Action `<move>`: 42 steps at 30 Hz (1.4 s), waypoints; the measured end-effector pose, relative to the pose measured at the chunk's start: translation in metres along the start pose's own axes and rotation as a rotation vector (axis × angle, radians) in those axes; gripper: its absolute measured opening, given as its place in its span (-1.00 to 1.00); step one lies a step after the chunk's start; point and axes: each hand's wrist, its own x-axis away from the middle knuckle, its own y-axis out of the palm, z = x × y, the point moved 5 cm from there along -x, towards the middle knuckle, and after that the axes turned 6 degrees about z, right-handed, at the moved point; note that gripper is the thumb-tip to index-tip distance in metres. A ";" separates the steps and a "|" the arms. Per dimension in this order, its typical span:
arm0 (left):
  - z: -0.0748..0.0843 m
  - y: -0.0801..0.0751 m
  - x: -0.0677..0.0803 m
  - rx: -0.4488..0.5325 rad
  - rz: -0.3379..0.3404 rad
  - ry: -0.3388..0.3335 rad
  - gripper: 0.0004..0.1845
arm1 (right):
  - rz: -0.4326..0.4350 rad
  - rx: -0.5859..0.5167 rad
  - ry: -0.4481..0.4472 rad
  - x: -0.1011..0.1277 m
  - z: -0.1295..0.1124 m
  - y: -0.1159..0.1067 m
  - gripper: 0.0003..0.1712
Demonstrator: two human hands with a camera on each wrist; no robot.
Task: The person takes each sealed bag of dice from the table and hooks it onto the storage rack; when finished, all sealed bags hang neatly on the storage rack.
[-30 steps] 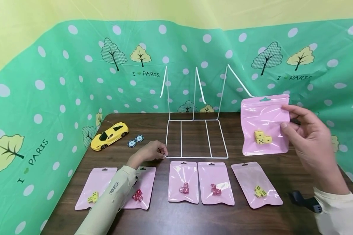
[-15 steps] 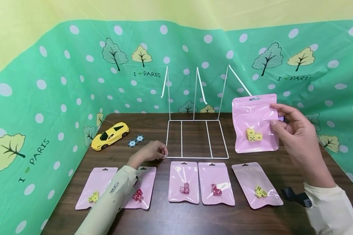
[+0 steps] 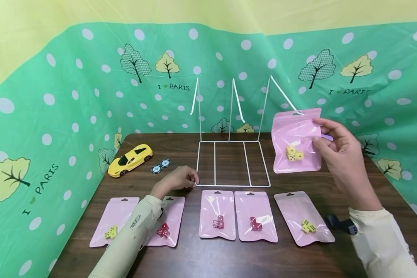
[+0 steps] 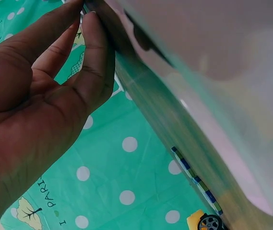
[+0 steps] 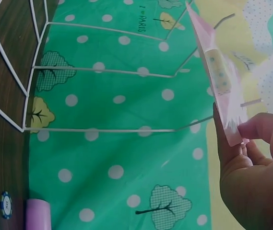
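Hands: right hand point(image 3: 344, 154) pinches one pink pouch point(image 3: 295, 141); left hand point(image 3: 177, 179), fingers curled, touches wire rack point(image 3: 233, 164); five pouches point(image 3: 217, 214) lie flat.

A dark brown wooden table point(image 3: 299, 258) carried everything. Near its back edge stood a white wire rack point(image 3: 232, 163) with a flat three-bay base and three upright hooks. At the back left lay a yellow toy sports car point(image 3: 129, 160), with two round blue-and-white poker chips point(image 3: 160, 166) just beside it. Along the front lay five flat pink plastic pouches in a row: the outer two point(image 3: 113, 222) point(image 3: 304, 218) held yellow dice, the three between them point(image 3: 166, 227) point(image 3: 217, 214) point(image 3: 255, 216) red dice. A small black object point(image 3: 340, 224) lay at the right.
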 end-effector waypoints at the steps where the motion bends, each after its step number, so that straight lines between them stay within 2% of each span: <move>1: 0.000 0.000 0.000 0.003 -0.002 0.000 -0.87 | 0.004 -0.001 0.007 -0.002 0.002 0.001 -0.48; 10: -0.001 0.000 -0.001 0.007 -0.002 0.014 -0.87 | -0.004 0.030 0.026 -0.020 0.017 0.010 -0.48; 19: 0.000 -0.001 -0.002 0.012 -0.002 0.019 -0.86 | 0.032 -0.002 0.055 -0.052 0.028 0.020 -0.50; 29: -0.002 0.000 -0.002 0.002 0.002 0.025 -0.87 | 0.067 0.171 0.065 -0.092 0.040 0.033 -0.50; 36: -0.002 0.001 -0.002 0.003 0.004 0.026 -0.86 | 0.073 0.184 0.044 -0.111 0.049 0.041 -0.52; 42: 0.000 -0.001 -0.002 -0.002 0.009 0.037 -0.87 | 0.039 0.207 0.037 -0.115 0.057 0.042 -0.53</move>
